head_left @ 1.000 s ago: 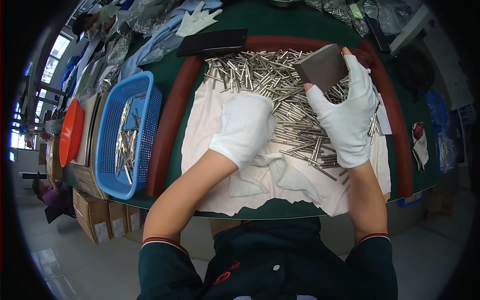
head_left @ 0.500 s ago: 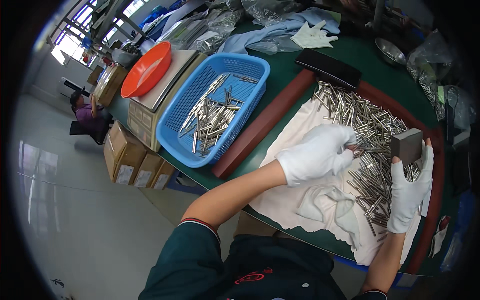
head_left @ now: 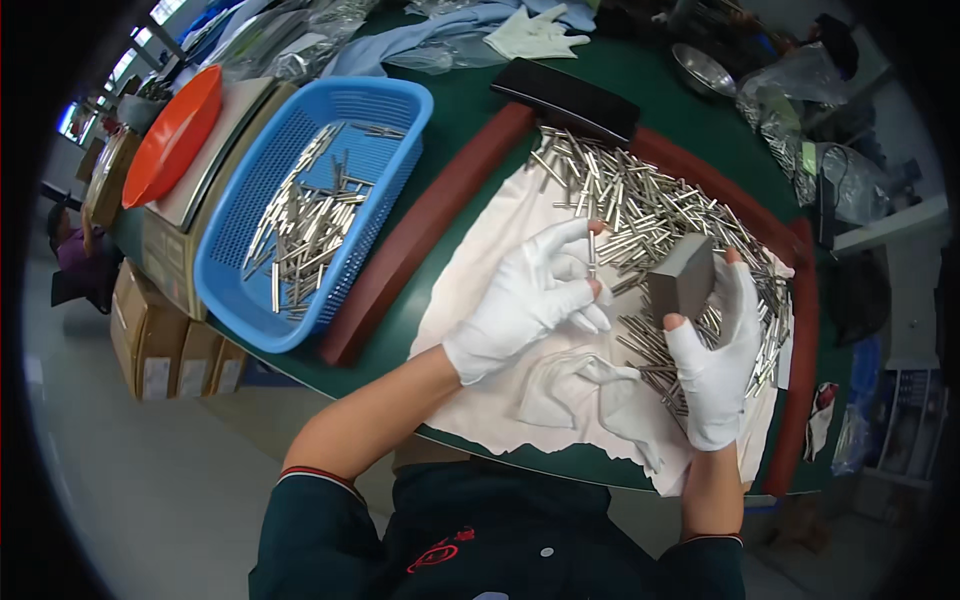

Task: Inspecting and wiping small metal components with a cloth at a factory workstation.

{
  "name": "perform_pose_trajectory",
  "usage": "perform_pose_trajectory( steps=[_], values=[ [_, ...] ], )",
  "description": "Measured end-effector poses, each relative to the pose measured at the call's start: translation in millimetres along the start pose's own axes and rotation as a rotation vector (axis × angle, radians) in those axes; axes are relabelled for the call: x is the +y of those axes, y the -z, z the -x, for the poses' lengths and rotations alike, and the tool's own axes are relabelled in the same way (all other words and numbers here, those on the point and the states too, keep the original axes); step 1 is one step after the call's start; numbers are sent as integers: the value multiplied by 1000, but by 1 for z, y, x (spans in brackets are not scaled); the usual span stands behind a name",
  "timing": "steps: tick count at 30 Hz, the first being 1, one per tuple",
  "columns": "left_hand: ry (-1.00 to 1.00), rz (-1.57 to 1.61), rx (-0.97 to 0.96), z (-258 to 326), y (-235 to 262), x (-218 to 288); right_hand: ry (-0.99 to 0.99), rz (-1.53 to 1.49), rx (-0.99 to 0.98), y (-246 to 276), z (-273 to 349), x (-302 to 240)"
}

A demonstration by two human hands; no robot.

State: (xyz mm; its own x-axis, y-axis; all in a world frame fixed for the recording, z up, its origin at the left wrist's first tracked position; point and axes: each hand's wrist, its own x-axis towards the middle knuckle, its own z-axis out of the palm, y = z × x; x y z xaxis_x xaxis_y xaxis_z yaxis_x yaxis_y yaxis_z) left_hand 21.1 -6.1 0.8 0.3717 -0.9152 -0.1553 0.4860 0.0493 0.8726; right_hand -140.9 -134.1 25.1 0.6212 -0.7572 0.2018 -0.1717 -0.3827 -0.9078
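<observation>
My left hand (head_left: 525, 297), in a white glove with bare fingertips, pinches a slim metal pin (head_left: 592, 256) upright between thumb and forefinger. My right hand (head_left: 722, 365), gloved the same way, grips a dark grey rectangular block (head_left: 682, 277) between thumb and fingers, its broad face tilted toward the pin. Pin and block are apart. Beneath and beyond both hands lies a heap of shiny metal pins (head_left: 655, 215), spread over a pale cloth (head_left: 465, 300). A crumpled white rag (head_left: 560, 385) rests on the cloth nearer to me.
Dark red bars (head_left: 425, 235) border the cloth, with a black case (head_left: 565, 100) at their far corner. Left of them stands a blue basket (head_left: 225, 265) holding more pins. Beyond are an orange bowl (head_left: 175, 140), a white glove (head_left: 535, 35) and a metal bowl (head_left: 703, 70).
My left hand has come up from the heap with a pin in its fingers. My right hand has brought the block nearer to it and turned it. The whole view has shifted.
</observation>
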Motion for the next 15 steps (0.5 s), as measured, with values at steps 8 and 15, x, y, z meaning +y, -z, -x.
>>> perform_pose_trajectory(
  steps=[8,15],
  values=[
    [6,-91,89,7,-22,-5,78,0,-129,1,1,12],
    [-390,-466,128,4,-16,-32,196,124,-211,-1,8,15]
  ],
)
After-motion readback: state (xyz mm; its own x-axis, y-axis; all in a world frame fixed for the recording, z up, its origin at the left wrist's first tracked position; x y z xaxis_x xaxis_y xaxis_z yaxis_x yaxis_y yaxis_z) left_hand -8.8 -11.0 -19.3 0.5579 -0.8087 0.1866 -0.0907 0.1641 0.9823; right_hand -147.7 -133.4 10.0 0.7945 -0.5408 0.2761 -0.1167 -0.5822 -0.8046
